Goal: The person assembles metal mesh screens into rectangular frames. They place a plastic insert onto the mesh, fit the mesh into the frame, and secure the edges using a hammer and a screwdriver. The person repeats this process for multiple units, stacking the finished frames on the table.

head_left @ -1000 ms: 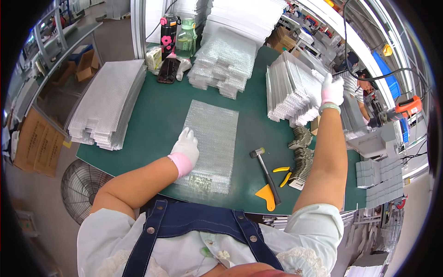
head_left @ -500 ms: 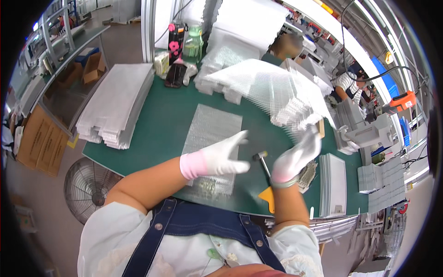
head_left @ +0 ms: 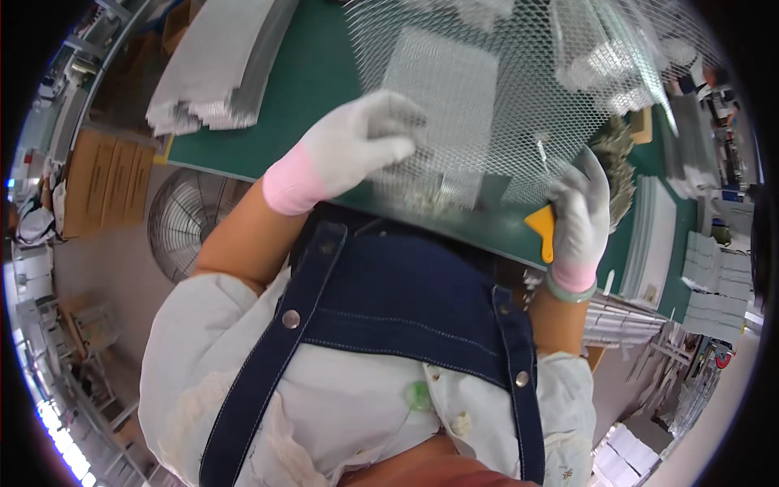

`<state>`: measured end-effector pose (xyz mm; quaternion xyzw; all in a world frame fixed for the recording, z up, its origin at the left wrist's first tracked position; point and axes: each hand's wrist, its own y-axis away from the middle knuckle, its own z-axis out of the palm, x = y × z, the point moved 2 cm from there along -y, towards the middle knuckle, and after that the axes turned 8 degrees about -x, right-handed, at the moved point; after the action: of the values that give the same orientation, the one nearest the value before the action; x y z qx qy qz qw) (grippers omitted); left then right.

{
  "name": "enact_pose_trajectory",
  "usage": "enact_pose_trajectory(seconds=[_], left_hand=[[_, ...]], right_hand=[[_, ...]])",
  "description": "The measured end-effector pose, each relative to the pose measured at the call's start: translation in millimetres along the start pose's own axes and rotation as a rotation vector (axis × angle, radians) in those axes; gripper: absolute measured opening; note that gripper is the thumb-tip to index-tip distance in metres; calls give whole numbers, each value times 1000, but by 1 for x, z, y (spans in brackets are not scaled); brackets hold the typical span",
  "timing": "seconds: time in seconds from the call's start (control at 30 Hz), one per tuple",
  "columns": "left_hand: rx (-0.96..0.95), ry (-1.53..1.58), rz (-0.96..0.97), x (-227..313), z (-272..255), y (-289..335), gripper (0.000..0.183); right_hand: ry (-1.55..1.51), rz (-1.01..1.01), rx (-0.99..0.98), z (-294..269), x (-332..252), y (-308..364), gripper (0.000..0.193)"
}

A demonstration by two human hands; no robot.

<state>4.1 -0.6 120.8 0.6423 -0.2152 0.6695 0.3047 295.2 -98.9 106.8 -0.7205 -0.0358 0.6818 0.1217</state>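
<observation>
A translucent grey mesh sheet [head_left: 527,105] with diamond-shaped holes spreads above the table, its far part curling up to the right. My left hand [head_left: 345,146], in a white glove with a pink cuff, has its fingers bent round the near left edge of the mesh. At the near right corner, my right hand [head_left: 580,215], gloved alike, grips the mesh between thumb and fingers. Beneath the mesh lies a flat silvery rectangular panel [head_left: 466,97]. Small loose scraps by the panel's near end are blurred. A yellow flat-bladed scraper [head_left: 542,231] rests beside my right hand.
The green table [head_left: 312,69] carries a stack of white-grey panels [head_left: 215,57] at the left. Right of my right hand are a frayed greyish bundle [head_left: 615,166] and upright pale panels [head_left: 649,235]. A floor fan [head_left: 182,219] and cardboard boxes [head_left: 105,183] stand at the left.
My view has tipped down. Both hands have closed on the mesh sheet, which has come from the far right of the table to over the flat panel.
</observation>
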Motion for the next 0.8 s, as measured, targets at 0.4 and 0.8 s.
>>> enact_pose_trajectory(seconds=[0.4,0.8], left_hand=[[427,-1020,-191,-114,-23,-34,60],[303,-1041,-465,-117,-25,-46,54]], right_hand=[[1048,372,-42,60,123,-29,75],[1163,548,-225,61,127,-39,76]])
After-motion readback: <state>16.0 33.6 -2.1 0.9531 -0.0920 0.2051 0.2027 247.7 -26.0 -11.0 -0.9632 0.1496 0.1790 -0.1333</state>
